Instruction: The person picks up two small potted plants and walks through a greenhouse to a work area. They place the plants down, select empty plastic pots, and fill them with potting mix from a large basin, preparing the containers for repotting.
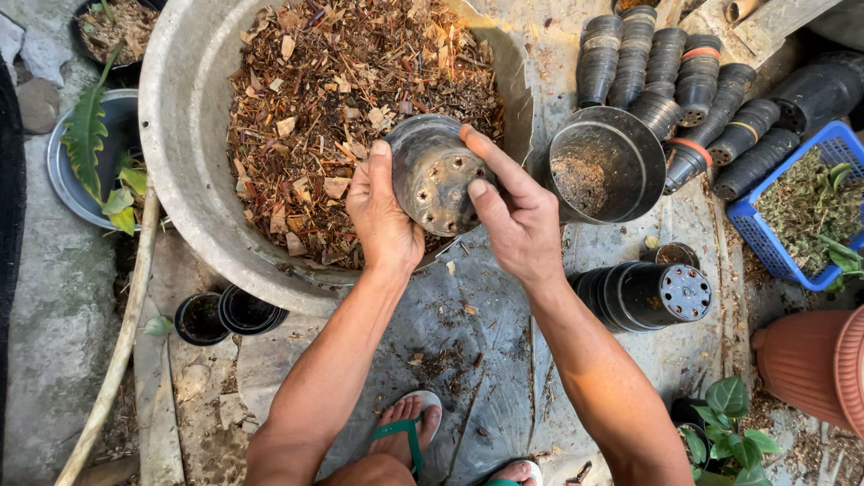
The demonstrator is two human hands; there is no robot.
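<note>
On the ground, over a grey plastic sheet (450, 360), a large grey basin (180, 153) is set at the far left edge; it is heaped with brown bark and wood chips (333, 99), evidently kept within easy reach of both arms. One such basin is seen. At the right edge a blue basket (751, 225) of dry plant scraps lies beside a terracotta pot (805, 360), one of each. Along the far edge, black nursery pots (684, 81) are laid on their sides in nested rows, about eight rows, probably stacked so to save room; a further nested stack (643, 295) lies near the right forearm. One wide black pot (605, 166) lies tipped with its mouth open, a little soil inside. Two small black pots (225, 315) sit under the basin's near rim.

A single small black pot (434, 175) is held over the chips, tilted so that its holed base faces upward. It is clasped from both sides: the left hand (382, 216) is closed on its left wall, the right hand (517, 220) on its rim and base. Two sandalled feet (409, 436) are seen at the near edge.
</note>
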